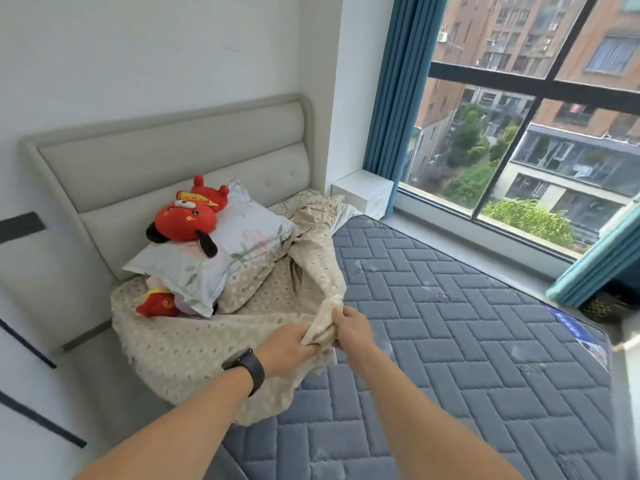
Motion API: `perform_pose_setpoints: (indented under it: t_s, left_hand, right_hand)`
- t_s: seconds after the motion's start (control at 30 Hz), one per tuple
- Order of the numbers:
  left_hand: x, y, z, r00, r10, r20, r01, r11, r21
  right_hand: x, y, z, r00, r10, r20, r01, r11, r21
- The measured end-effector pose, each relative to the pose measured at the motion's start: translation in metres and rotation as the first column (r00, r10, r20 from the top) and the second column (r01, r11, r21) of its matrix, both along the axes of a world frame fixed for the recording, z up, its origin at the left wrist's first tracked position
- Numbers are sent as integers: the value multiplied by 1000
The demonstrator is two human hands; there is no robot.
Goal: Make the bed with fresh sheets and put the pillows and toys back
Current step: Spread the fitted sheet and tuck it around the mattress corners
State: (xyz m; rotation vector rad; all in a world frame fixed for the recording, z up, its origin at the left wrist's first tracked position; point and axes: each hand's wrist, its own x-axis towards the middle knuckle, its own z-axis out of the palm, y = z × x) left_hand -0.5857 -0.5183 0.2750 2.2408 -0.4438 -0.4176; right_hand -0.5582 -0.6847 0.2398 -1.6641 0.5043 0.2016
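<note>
Evidently both hands' fingers (313, 342) grip the sheet (194, 344); mattress label (568, 325) text unreadable.

A beige sheet (221, 344) dotted with small grey-green motifs is being shown at near left. Grey-blue herringbone quilting is being displayed by the mattress (467, 341) at right. Red plush toys (185, 223) with black ears are being seen on a pale leaf-printed pillow (239, 251); blue curtains (398, 81) are being shown far right.
</note>
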Motion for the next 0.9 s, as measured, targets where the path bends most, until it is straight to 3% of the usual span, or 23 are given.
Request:
perform_pose_setpoints:
  t_s: [0.13,0.27,0.4,0.53,0.63,0.73,0.8,0.9]
  left_hand:
    - [-9,2,-11,998,64,-18,-66,989,-134]
    - [-9,3,-28,966,244,85,-210,933,-292]
    - [-14,-4,-37,893,403,198,-327,886,-330]
    - [-10,6,-44,831,517,207,-439,837,-327]
    - [-15,0,-43,867,472,162,-437,874,-211]
    - [-37,-29,-41,866,379,326,-346,925,-157]
    - [-61,-63,-41,901,186,392,-161,982,-95]
    - [-101,-118,-45,971,10,238,-1,999,-40]
  right_hand:
    - [-26,-4,-17,1000,-12,-28,12,999,30]
    - [-50,-6,-17,999,-38,36,42,992,-121]
    - [-70,-11,-3,993,-21,116,48,970,-238]
    - [-77,-31,-5,989,-118,84,131,976,-176]
    - [-85,-48,-10,995,-81,61,86,993,-82]
    - [-94,-58,2,993,-87,85,89,996,-24]
    - [-107,-65,17,986,-77,145,84,995,-47]
    - [-131,-88,21,985,-9,172,30,993,-117]
